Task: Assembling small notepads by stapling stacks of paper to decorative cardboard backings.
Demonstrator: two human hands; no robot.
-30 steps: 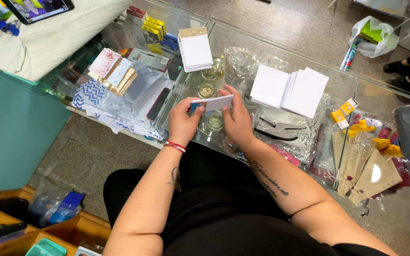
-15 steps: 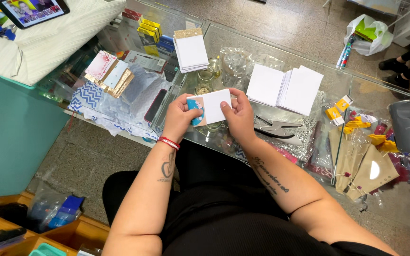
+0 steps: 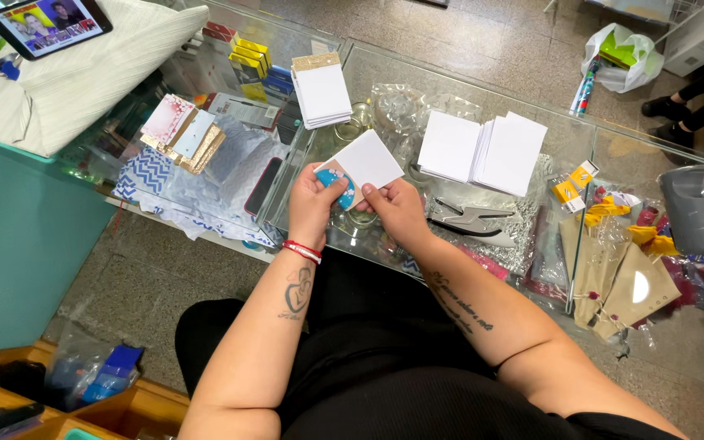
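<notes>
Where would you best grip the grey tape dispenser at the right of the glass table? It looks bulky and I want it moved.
Grip the tape dispenser across its narrower grey body, coming from above: the humped top faces up, both flanks look free, and the tape roll sits at its right end, best avoided.

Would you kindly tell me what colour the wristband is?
Red with a thin white stripe, on the left wrist, clearest in the head view.

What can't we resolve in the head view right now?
- Blue item in the left hand: mostly covered by the white card and fingers; kind unclear.
- Right hand grip on the card: fingertips hidden behind it.
- Tablet at top left: cut off by the frame edge.
- Things under the glass table: blurred by reflections and clear bags.
</notes>
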